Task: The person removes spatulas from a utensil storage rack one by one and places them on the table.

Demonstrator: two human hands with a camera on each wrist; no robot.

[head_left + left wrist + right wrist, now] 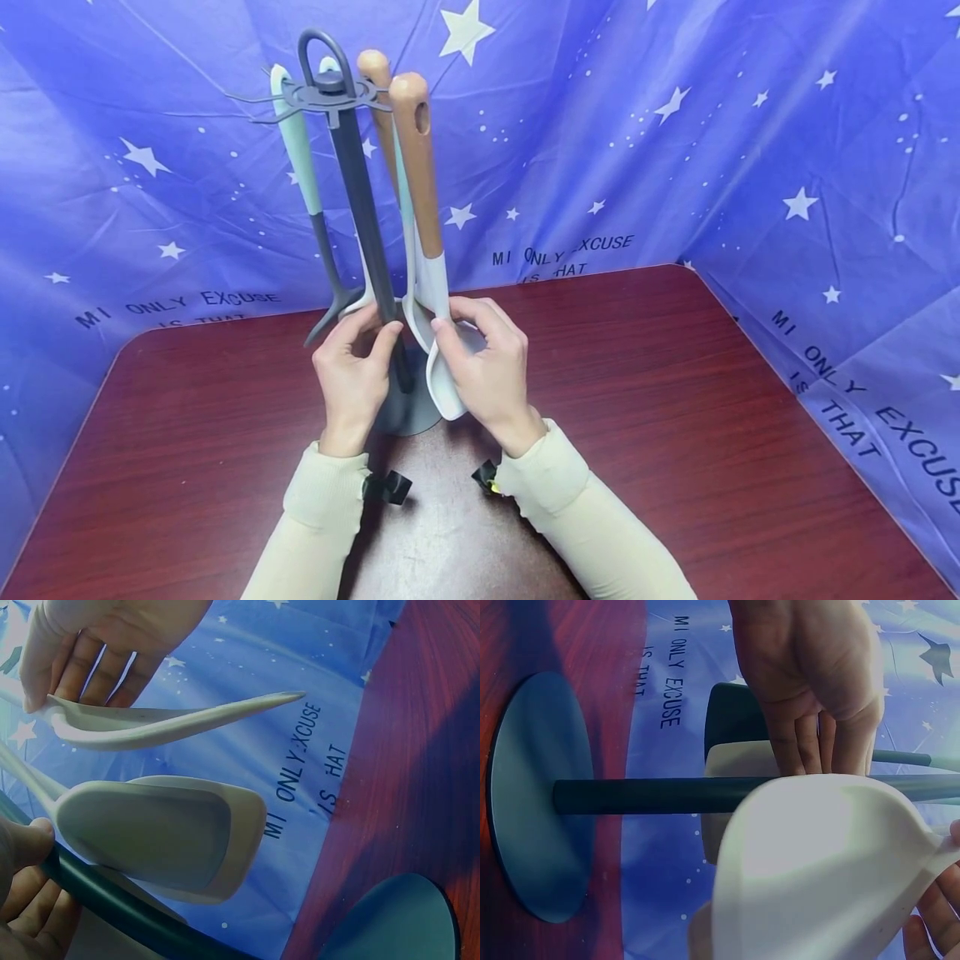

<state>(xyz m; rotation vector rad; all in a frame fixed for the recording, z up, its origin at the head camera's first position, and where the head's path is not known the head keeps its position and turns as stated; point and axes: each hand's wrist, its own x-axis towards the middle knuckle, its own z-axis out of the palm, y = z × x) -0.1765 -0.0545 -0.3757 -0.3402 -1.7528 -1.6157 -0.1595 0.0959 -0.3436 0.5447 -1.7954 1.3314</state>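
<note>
A dark utensil stand [360, 200] rises from a round base [408, 418] on the table. My left hand [351, 367] grips its pole low down, thumb and fingers on either side. With my right hand [491, 362] I pinch the white neck of a spatula [446, 387] with a brown handle. Its broad white head hangs downward, to the right of the pole, and fills much of the right wrist view. The handle's top is beside the stand's hook ring [330, 93]; whether a hook passes through its hole I cannot tell.
On the stand's left hangs a dark-headed utensil with a mint handle [297, 158]. Behind the pole are another brown handle [378, 117] and pale spatula heads [150, 832]. The reddish-brown table [637, 400] is bordered by a blue star-printed cloth [570, 150].
</note>
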